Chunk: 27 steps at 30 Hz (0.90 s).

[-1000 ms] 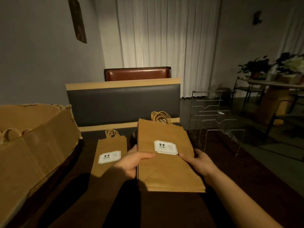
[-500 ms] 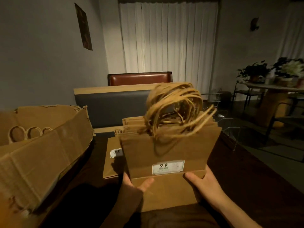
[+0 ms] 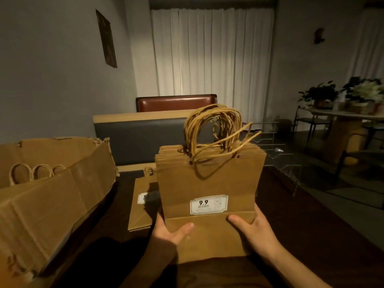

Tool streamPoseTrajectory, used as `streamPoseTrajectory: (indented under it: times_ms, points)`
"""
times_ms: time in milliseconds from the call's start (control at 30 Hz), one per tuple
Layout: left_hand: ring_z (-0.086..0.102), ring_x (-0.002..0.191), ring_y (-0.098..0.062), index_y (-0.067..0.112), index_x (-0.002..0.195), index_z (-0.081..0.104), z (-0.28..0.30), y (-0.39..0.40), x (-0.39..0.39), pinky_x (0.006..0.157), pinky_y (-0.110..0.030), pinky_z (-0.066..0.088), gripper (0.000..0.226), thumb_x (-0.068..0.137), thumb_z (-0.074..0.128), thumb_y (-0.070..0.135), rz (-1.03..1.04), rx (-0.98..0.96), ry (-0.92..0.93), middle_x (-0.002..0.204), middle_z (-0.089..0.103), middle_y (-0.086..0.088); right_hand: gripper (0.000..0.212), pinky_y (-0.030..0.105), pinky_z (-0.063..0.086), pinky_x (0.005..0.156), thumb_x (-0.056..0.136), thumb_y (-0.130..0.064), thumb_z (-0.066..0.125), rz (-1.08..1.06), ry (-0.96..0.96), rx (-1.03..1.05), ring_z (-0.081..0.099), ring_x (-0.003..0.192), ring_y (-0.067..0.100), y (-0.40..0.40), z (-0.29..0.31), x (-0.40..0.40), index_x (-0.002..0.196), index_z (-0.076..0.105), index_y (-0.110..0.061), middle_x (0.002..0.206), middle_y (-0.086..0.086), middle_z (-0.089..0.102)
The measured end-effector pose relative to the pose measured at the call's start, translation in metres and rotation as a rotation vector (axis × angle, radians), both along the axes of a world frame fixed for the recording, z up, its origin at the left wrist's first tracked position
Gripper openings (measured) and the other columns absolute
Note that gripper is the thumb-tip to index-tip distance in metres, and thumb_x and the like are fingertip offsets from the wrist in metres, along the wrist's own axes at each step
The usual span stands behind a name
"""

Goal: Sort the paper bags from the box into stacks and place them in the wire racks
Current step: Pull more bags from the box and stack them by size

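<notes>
A thick stack of brown paper bags (image 3: 209,183) with a white 9.9 label stands upright on its bottom edge on the dark table, twine handles bunched at the top. My left hand (image 3: 168,230) grips its lower left side and my right hand (image 3: 252,228) its lower right side, thumbs on the front. A second, smaller pile of bags (image 3: 141,204) lies flat just behind and left, partly hidden. The wire rack (image 3: 276,154) stands at the table's right, behind the stack. The cardboard box (image 3: 54,196) at the left holds more bags, only handles showing.
The dark table (image 3: 311,235) ends in an edge at the right, with floor beyond. A bench back (image 3: 137,138) runs across behind the table. A round table with plants (image 3: 353,115) and chairs stands at the far right.
The stack lay flat on the table a second ago. Both hands have tipped it up onto its bottom edge, and it now stands a little steadier and closer to me.
</notes>
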<state>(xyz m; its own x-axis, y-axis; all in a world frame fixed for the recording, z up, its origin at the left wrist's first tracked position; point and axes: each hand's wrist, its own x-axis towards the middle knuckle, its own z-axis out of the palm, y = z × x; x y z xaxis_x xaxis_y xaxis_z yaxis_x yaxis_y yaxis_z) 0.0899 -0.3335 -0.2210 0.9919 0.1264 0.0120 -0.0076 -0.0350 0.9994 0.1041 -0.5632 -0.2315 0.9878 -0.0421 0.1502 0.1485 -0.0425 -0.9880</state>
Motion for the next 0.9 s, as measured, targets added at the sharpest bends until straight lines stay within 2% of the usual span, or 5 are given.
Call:
streamPoseTrajectory:
  times_ms: [300, 467, 533, 700, 900]
  points:
    - [0.054, 0.122, -0.021, 0.041, 0.151, 0.007, 0.029, -0.028, 0.099, 0.105, -0.047, 0.044, 0.098, 0.084, 0.073, 0.013, 0.017, -0.005, 0.022, 0.132, 0.053, 0.003, 0.056, 0.029, 0.052, 0.073, 0.079, -0.032, 0.081, -0.157, 0.298, -0.198, 0.066, 0.093, 0.022, -0.016, 0.051, 0.110, 0.122, 0.062, -0.001, 0.105, 0.007, 0.069]
    - [0.057, 0.117, -0.022, 0.026, 0.147, 0.030, 0.009, -0.041, 0.126, 0.099, -0.033, 0.046, 0.074, 0.085, 0.071, 0.020, 0.061, 0.414, 0.143, 0.128, 0.060, 0.000, 0.044, 0.035, 0.055, 0.087, 0.081, -0.049, 0.073, -0.250, 0.425, -0.779, 0.060, 0.088, 0.016, -0.007, 0.028, 0.142, 0.106, 0.059, -0.016, 0.092, -0.002, 0.061]
    - [0.059, 0.114, -0.021, 0.028, 0.146, 0.032, 0.013, -0.041, 0.132, 0.097, -0.032, 0.047, 0.074, 0.084, 0.072, 0.021, 0.054, 0.584, 0.100, 0.125, 0.062, 0.001, 0.057, 0.039, 0.054, 0.091, 0.081, -0.052, 0.071, -0.272, 0.387, -0.964, 0.061, 0.105, 0.021, -0.004, 0.027, 0.145, 0.123, 0.053, -0.018, 0.117, 0.004, 0.060]
    - [0.040, 0.136, -0.023, 0.033, 0.152, 0.014, 0.072, -0.010, 0.107, 0.110, -0.041, 0.039, 0.084, 0.087, 0.067, 0.032, 0.025, 0.692, -0.101, 0.154, 0.031, 0.002, 0.080, 0.045, 0.022, 0.121, 0.091, -0.042, 0.064, -0.238, -0.043, -1.178, 0.013, 0.150, 0.033, 0.030, 0.073, 0.129, 0.155, 0.021, -0.022, 0.164, 0.013, 0.008]
    - [0.055, 0.114, -0.012, 0.027, 0.131, 0.050, 0.182, 0.125, 0.020, 0.095, -0.023, 0.042, 0.042, 0.091, 0.062, 0.029, 0.268, 1.055, -0.420, 0.124, 0.057, 0.005, 0.051, 0.029, 0.029, 0.112, 0.096, -0.038, 0.058, 0.148, -0.625, -0.897, 0.035, 0.141, 0.016, 0.174, 0.172, 0.070, 0.144, 0.046, -0.027, 0.155, -0.002, 0.034]
